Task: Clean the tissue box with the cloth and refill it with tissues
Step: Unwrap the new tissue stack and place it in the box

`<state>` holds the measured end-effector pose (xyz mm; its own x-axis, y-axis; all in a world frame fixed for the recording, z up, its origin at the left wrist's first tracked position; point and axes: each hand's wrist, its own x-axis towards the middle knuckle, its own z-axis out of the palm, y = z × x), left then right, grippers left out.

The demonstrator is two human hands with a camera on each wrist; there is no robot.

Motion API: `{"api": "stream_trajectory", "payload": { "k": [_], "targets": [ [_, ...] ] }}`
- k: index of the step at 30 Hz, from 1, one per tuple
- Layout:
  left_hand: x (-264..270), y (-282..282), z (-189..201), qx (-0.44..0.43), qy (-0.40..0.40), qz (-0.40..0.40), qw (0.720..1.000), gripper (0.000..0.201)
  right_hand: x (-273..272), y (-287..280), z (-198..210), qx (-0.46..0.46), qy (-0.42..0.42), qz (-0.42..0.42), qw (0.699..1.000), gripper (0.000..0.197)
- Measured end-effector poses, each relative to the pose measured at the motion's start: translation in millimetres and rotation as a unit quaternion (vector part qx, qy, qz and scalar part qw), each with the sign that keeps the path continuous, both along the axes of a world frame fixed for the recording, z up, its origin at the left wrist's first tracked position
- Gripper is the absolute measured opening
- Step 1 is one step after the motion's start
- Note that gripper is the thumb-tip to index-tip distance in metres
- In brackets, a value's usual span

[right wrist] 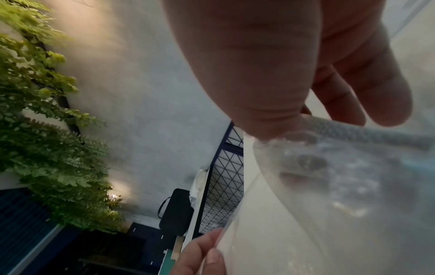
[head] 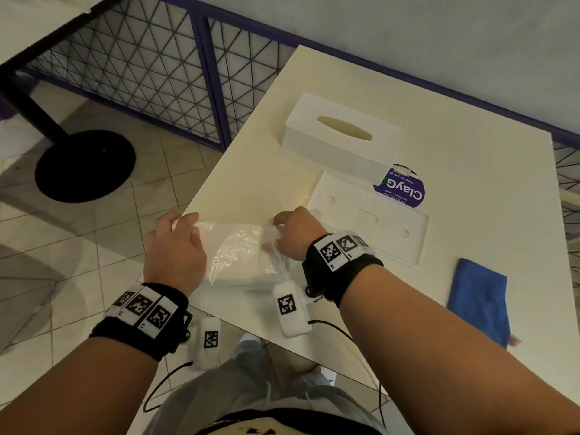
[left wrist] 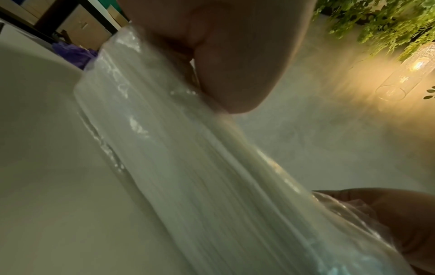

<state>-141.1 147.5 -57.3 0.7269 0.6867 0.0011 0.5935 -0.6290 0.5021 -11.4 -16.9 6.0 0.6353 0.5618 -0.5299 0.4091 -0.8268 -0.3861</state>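
A pack of white tissues in clear plastic wrap lies at the near left corner of the cream table. My left hand grips the pack's left end, thumb and fingers curled round it. My right hand pinches the wrapper's sealed right end. The white tissue box cover with its oval slot stands further back. Its flat base tray lies between the cover and my right hand. A folded blue cloth rests at the right.
A round purple sticker shows on the table beside the box cover. A purple wire-mesh fence and a black table pedestal stand on the tiled floor to the left. Cables hang from both wrist units below the table edge.
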Motion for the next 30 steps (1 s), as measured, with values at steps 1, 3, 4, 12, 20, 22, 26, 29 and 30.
{"api": "stream_trajectory", "payload": {
  "k": [1, 3, 4, 12, 20, 22, 26, 29, 30],
  "targets": [
    [0, -1, 0, -0.001, 0.001, 0.001, 1.0, 0.034, -1, 0, 0, -0.002, 0.001, -0.001, 1.0, 0.046],
    [0, -2, 0, -0.004, 0.005, 0.008, 1.0, 0.034, -1, 1, 2, 0.004, -0.006, -0.009, 1.0, 0.043],
    [0, -2, 0, -0.005, 0.006, 0.01, 1.0, 0.034, -2, 1, 3, 0.012, -0.011, -0.017, 1.0, 0.04],
    [0, -3, 3, -0.014, 0.013, 0.012, 1.0, 0.035, -9, 2, -6, 0.009, 0.027, -0.071, 0.997, 0.048],
    [-1, -5, 5, -0.016, 0.017, 0.017, 1.0, 0.035, -7, -1, -5, 0.046, 0.065, -0.122, 0.989, 0.038],
    [-1, -6, 7, -0.02, 0.017, 0.026, 0.999, 0.034, -7, -2, -8, 0.052, 0.105, -0.164, 0.979, 0.036],
    [-1, -5, 11, -0.018, 0.025, 0.033, 0.999, 0.033, -10, -11, -12, 0.069, 0.199, -0.205, 0.956, 0.037],
    [-1, 1, 12, -0.019, 0.027, 0.037, 0.999, 0.034, -2, -19, -11, 0.172, 0.172, -0.274, 0.931, 0.031],
    [-1, 3, 11, -0.021, 0.027, 0.042, 0.999, 0.034, 1, -22, -9, 0.204, 0.172, -0.323, 0.908, 0.035]
  ]
}}
